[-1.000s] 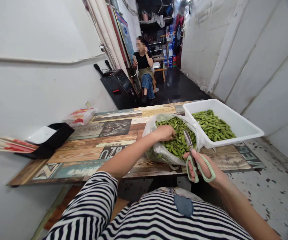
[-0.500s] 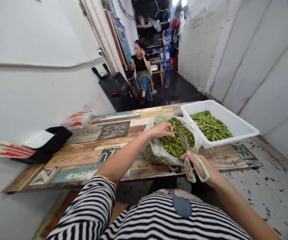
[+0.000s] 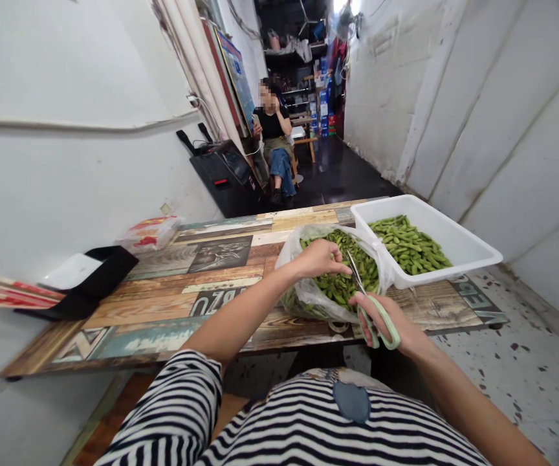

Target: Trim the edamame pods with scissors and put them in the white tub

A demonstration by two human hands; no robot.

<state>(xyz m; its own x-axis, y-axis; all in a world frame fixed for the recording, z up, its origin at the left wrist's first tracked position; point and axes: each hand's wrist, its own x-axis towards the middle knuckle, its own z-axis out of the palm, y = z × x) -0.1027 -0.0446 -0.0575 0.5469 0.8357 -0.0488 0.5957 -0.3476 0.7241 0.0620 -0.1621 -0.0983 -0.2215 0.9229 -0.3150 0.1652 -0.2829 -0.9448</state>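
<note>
My right hand (image 3: 391, 323) grips a pair of scissors (image 3: 379, 321) by its pale green handles, fingers through the loops. The metal blades point up and away over a clear plastic bag (image 3: 286, 294) filled with green edamame pods (image 3: 364, 262). My left hand (image 3: 325, 259) is above the bag, thumb and fingertips pinched together close beside the blades. Between those fingertips is what looks like a single edamame pod, mostly hidden by the fingers. Touching the bag's right side, a white plastic tub (image 3: 464, 243) holds more edamame pods (image 3: 408, 246).
The wood-patterned table (image 3: 138, 304) carries a black holder (image 3: 90, 291) with red-and-white chopstick packets (image 3: 17, 294) and a plastic-wrapped packet (image 3: 148, 233) at left. Beyond it stands a black machine (image 3: 224, 171). A person (image 3: 277, 139) sits farther back with a phone. White walls flank both sides.
My left hand has moved right and slightly nearer me, from over the pods to the scissor blades. The scissors have shifted slightly left, and their handles look closer together.
</note>
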